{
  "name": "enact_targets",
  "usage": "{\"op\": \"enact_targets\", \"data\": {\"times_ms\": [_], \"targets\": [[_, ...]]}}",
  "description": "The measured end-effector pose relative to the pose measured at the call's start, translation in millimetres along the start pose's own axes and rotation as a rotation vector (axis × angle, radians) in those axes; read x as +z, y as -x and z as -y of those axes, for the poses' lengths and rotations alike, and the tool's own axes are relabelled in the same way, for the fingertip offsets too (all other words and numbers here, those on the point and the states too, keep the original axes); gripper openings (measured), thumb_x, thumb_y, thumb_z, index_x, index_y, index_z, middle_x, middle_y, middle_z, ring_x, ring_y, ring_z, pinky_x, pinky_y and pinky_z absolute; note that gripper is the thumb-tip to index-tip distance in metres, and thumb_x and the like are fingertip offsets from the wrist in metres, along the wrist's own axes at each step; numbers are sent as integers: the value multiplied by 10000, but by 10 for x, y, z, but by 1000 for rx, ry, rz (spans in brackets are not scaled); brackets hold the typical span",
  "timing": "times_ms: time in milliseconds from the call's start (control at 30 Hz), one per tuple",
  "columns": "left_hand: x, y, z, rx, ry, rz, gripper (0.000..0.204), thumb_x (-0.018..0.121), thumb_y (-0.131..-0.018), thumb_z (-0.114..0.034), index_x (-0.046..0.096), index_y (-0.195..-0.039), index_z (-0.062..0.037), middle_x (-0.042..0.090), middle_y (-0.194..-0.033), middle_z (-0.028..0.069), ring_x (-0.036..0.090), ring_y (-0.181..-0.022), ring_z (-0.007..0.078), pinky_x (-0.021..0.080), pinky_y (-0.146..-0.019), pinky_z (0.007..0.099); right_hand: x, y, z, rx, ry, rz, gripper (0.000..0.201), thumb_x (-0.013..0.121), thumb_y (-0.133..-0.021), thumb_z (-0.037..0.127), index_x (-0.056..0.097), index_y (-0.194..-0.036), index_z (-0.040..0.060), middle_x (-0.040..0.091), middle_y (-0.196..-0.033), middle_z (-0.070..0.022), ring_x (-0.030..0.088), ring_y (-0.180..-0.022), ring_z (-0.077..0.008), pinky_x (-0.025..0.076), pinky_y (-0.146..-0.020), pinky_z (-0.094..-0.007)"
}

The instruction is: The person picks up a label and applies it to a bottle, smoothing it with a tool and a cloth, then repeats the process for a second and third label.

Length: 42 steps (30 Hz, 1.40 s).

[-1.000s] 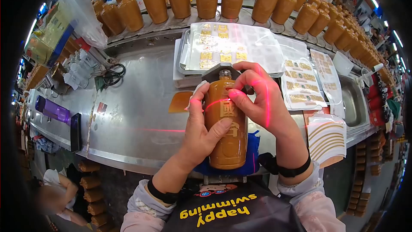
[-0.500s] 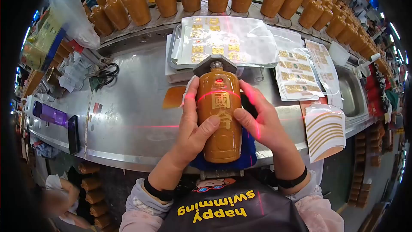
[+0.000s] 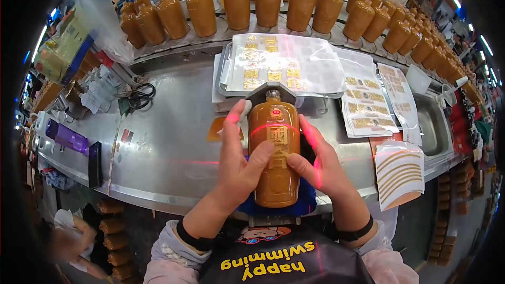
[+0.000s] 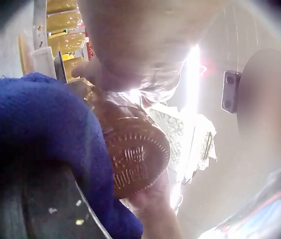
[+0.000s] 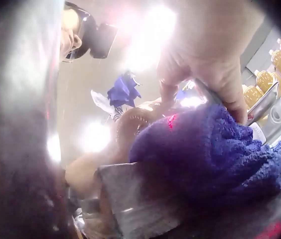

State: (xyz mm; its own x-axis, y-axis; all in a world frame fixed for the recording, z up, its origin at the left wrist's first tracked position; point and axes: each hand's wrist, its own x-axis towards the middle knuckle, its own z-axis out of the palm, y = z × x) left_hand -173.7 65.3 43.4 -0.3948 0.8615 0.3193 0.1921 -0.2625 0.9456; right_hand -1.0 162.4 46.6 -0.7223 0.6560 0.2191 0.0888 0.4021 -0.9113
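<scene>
A glossy brown bottle [image 3: 278, 184] lies on a blue towel [image 3: 307, 200], neck pointing away from me. Gold characters [image 3: 278, 135] and a small red emblem [image 3: 275, 112] mark its front. My left hand [image 3: 234, 163] rests its thumb on the lower character, partly hiding it. The other left fingers stand straight beside the bottle, a bit of white material [image 3: 248, 107] at a fingertip. My right hand [image 3: 325, 165] holds the bottle's right side, thumb on the front edge, fingers along the flank. The left wrist view shows the bottle's embossed base [image 4: 138, 159].
A metal tray [image 3: 226, 68] with sheets of gold stickers stands beyond the bottle. Further sticker sheets [image 3: 368, 106] and a sheet of gold strips [image 3: 400, 171] lie at right, near a sink [image 3: 435, 126]. Several brown bottles [image 3: 236, 4] line the back. Scissors [image 3: 141, 96] lie at left.
The right hand's fingers have come down from the bottle's upper front to its right side, and the red emblem now shows there. The left thumb has shifted on the characters, its fingers lifting off the side.
</scene>
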Motion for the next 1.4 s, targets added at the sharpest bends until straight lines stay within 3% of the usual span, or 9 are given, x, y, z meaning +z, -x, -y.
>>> {"op": "enact_targets", "data": {"times_ms": [67,100,300,700,900,1000,1100,1200,1400], "targets": [[31,-58,-82,-20,-247,38,756,591,-943,-216,131,-1497,13,340,-1426,165,399,-1287,210,323,-1090,355,0,4,1,-1,38,-4,868,711,-875,386,279,-1457,-91,368,-1463,-275,374,-1376,-348,335,-1111,-393],[82,-52,-47,-100,-23,22,716,578,-951,-185,151,-1495,2,384,-1385,161,430,-1255,194,360,-1062,345,3,1,-4,-6,45,4,869,711,-874,384,277,-1457,-93,364,-1465,-277,373,-1377,-351,337,-1110,-394],[55,-97,1,-196,276,-9,697,621,-941,-223,233,-1453,46,367,-1377,193,410,-1252,228,332,-1079,352,47,-16,-10,19,39,6,873,713,-872,364,263,-1457,-101,350,-1470,-282,376,-1374,-359,345,-1106,-394],[21,-286,-68,-279,340,8,600,611,-948,-227,326,-1383,72,536,-1215,169,533,-1101,160,447,-940,293,70,-14,-58,-31,50,4,871,704,-875,370,257,-1460,-97,354,-1466,-282,379,-1368,-365,346,-1103,-399],[12,-389,52,-282,216,35,494,561,-956,-149,346,-1375,0,576,-1171,127,566,-1047,144,468,-923,276,80,-9,-32,-5,55,4,874,703,-873,381,259,-1463,-88,352,-1467,-285,378,-1368,-371,358,-1094,-401],[-31,-375,31,-259,257,-21,503,527,-966,-142,316,-1403,-9,576,-1159,124,517,-1148,173,439,-976,308,131,-32,-50,-32,76,1,875,703,-873,381,258,-1463,-88,351,-1467,-286,377,-1369,-373,353,-1097,-403],[-222,-268,13,309,-270,-5,435,591,-925,-162,481,-1306,18,512,-1253,164,475,-1201,271,412,-993,387,143,-38,-78,-52,53,0,873,703,-874,378,259,-1462,-90,353,-1465,-288,378,-1367,-376,344,-1103,-408],[-353,-312,-68,559,-576,281,404,601,-916,-181,566,-1277,-5,505,-1263,188,438,-1235,339,387,-1025,439,144,-40,-80,-72,31,-3,867,701,-876,371,259,-1459,-93,359,-1459,-291,380,-1365,-379,336,-1108,-412],[-327,-491,143,264,-285,237,388,457,-1011,-169,488,-1341,34,620,-1262,128,485,-1251,239,386,-1059,346,150,-3,-132,-63,83,-1,855,697,-879,361,262,-1457,-95,375,-1445,-299,383,-1362,-386,331,-1111,-418]]}}
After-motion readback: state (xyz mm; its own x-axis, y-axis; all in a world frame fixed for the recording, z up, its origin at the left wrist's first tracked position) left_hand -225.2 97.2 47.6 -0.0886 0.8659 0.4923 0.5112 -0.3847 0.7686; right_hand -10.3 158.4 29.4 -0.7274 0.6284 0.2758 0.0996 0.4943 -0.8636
